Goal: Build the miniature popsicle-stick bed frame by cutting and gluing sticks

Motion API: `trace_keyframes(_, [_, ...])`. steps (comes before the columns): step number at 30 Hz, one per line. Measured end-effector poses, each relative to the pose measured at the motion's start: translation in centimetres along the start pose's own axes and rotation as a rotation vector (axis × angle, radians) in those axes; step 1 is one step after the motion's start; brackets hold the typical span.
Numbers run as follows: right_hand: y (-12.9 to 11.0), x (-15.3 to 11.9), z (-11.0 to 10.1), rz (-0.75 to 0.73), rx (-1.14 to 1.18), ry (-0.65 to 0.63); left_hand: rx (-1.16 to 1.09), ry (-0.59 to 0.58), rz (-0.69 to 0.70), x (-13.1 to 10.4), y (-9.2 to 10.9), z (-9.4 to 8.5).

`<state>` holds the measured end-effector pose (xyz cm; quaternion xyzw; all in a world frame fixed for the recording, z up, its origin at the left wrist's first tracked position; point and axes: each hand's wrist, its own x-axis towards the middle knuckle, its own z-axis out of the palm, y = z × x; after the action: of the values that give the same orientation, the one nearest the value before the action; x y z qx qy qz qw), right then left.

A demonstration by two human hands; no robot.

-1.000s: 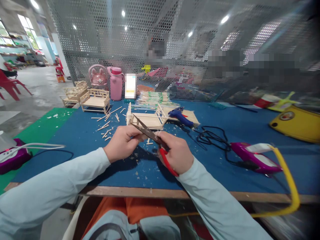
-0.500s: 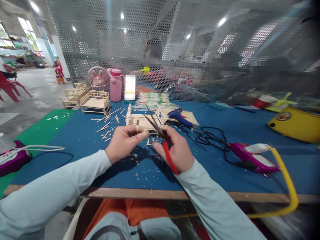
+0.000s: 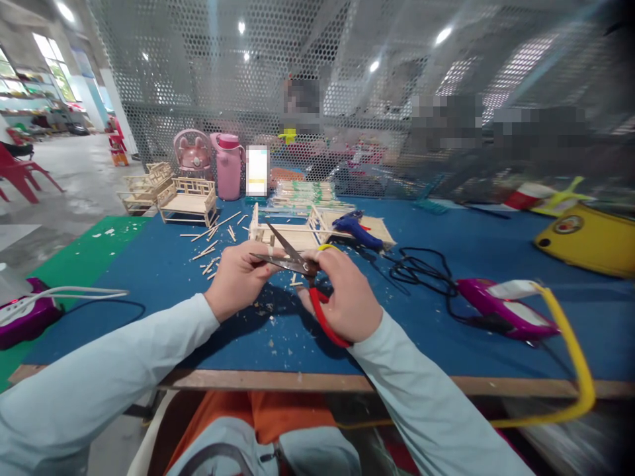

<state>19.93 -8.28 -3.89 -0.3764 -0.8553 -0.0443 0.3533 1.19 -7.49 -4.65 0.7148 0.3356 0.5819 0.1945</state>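
Red-handled scissors [image 3: 326, 322] are in my right hand [image 3: 347, 291], their blades apart and pointing left across the fingers of the other hand. My left hand [image 3: 241, 274] is closed in a pinch, and what it holds is too small to make out. Just beyond both hands stands a small wooden frame piece [image 3: 292, 235] on the blue table mat [image 3: 198, 344]. A blue glue gun [image 3: 358, 230] lies to its right on a flat wooden slat panel [image 3: 380, 231]. Short cut sticks [image 3: 206, 251] are scattered left of the frame piece.
Finished-looking miniature wooden benches [image 3: 188, 201] stand at the back left, near a pink bottle [image 3: 229, 168] and a phone [image 3: 257, 170]. Black cable [image 3: 421, 271] and a purple power strip [image 3: 506, 309] lie right. A mesh screen [image 3: 198, 86] rises behind.
The scissors have swung left and down, and their blades have opened wider, now reaching my left fingers. My left hand has shifted slightly left.
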Motion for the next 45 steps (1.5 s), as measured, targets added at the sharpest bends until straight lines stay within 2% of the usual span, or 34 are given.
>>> trace_keyframes(7, [-0.29, 0.05, -0.01, 0.004, 0.0, -0.003, 0.168, 0.032, 0.12, -0.29, 0.35, -0.24])
trace_keyframes(19, [-0.11, -0.12, 0.05, -0.038, 0.047, 0.006, 0.201, 0.056, 0.268, -0.07, 0.28, -0.21])
trace_keyframes(29, [-0.45, -0.09, -0.16, 0.016, 0.001, -0.058, 0.2, 0.063, 0.29, -0.16, 0.37, -0.2])
trace_keyframes(45, [-0.09, -0.16, 0.21, -0.068, 0.034, 0.015, 0.28, 0.055, 0.349, -0.18, 0.33, -0.28])
